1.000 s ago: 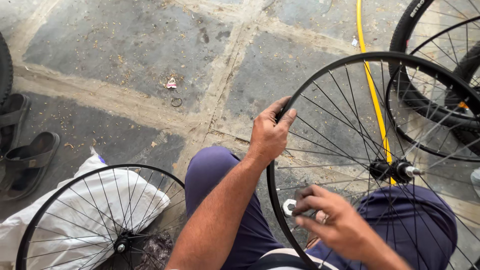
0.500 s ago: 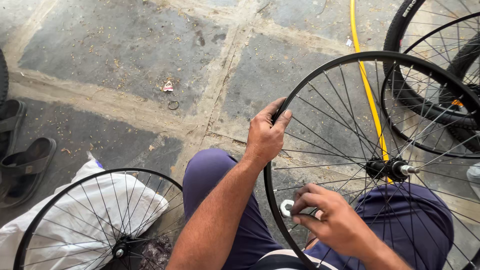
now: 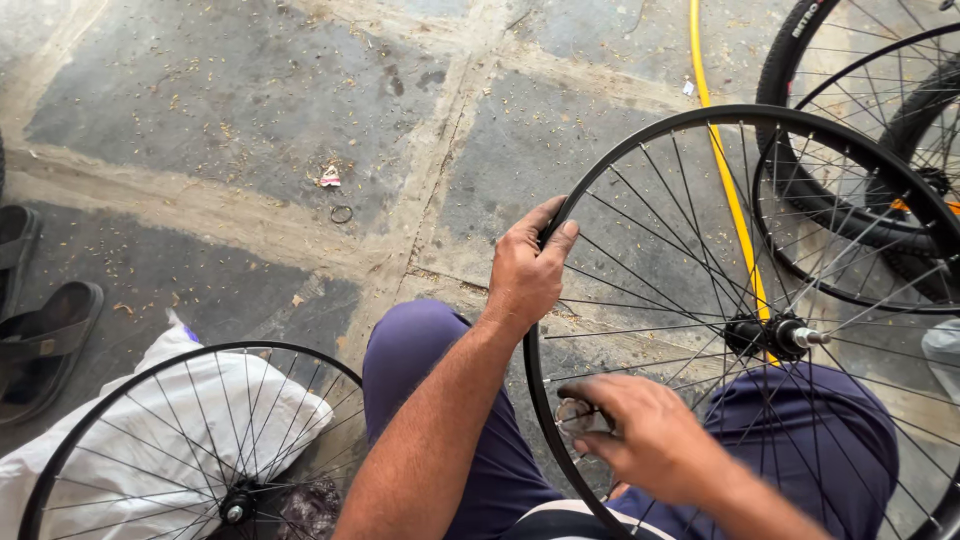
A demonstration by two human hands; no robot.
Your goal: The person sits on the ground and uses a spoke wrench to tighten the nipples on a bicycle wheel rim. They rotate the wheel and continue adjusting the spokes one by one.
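A black spoked bicycle wheel rim [image 3: 640,132] stands upright between my knees, its hub [image 3: 775,335] to the right. My left hand [image 3: 530,265] grips the rim's left edge, thumb and fingers wrapped over it. Lower down, my right hand [image 3: 645,435] is inside the spokes near the rim, closed on a small round metal spoke tool [image 3: 575,415]. My legs in dark blue trousers [image 3: 420,350] sit under the wheel.
A second bare rim [image 3: 130,400] lies at lower left over a white sack [image 3: 160,380]. Tyred wheels [image 3: 800,60] lean at upper right beside a yellow hose [image 3: 725,170]. Dark sandals [image 3: 45,335] rest at the left edge. A small ring [image 3: 341,213] lies on the stone floor.
My right hand has shifted slightly left along the rim with the tool. My left hand keeps its hold on the rim; the view moved a little.
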